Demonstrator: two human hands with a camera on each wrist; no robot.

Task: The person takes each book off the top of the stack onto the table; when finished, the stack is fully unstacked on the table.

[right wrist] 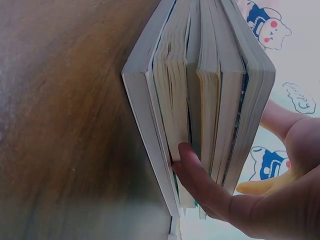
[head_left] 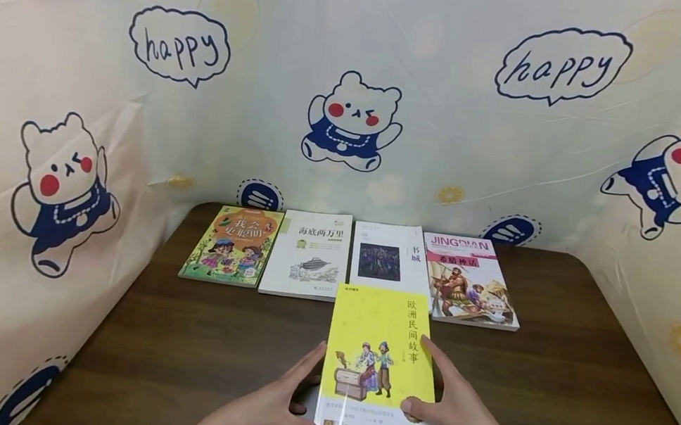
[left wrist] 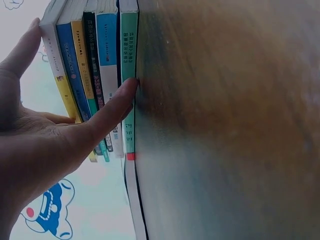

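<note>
A stack of several books stands at the table's near side, a yellow-covered book (head_left: pixel 377 330) with two cartoon figures on top. My left hand (head_left: pixel 272 403) is at its left side, the thumb by the near corner of the cover. In the left wrist view, fairly straight fingers touch the spine side, one reaching the green spine (left wrist: pixel 129 50) low in the stack. At the opposite side, my right hand (head_left: pixel 463 405) lies against the stack, its thumb over the cover's edge. One finger touches the page edges (right wrist: pixel 170 100) in the right wrist view.
Behind the stack lies a row of books: a green-and-orange one (head_left: pixel 234 245), a white one with a submarine (head_left: pixel 308 255), a white one with a dark picture (head_left: pixel 401 238) and a pink-banded one (head_left: pixel 469 281). A printed cloth (head_left: pixel 451 141) encloses the brown table (head_left: pixel 205 330).
</note>
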